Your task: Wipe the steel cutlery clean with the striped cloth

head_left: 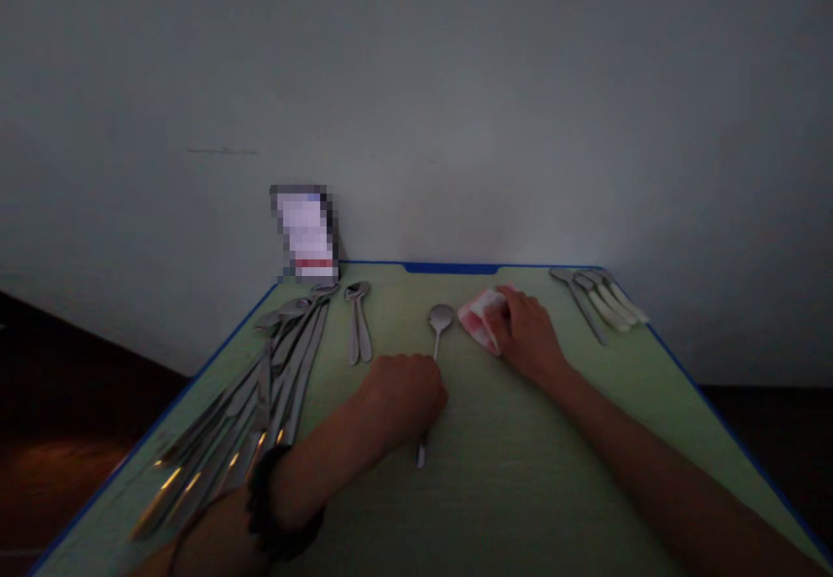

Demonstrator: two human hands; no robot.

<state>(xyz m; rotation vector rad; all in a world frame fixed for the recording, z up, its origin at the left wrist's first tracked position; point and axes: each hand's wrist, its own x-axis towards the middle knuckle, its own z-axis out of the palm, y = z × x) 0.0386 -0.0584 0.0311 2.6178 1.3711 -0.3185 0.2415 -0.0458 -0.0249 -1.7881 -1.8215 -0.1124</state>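
Note:
My left hand point(404, 395) is closed over the handle of a metal spoon point(439, 321) that lies on the green table top point(508, 473); its bowl points away from me and its handle end sticks out below the hand. To the right, my right hand point(528, 334) rests on a folded red and white cloth point(480, 312), fingers curled onto it, just beside the spoon's bowl.
A row of several long metal spoons and cutlery point(260, 403) lies along the left edge. Two small spoons point(357, 321) lie in the back middle. Several spoons, some white-handled point(602, 298), lie at the back right. A blurred card point(304, 232) leans on the wall.

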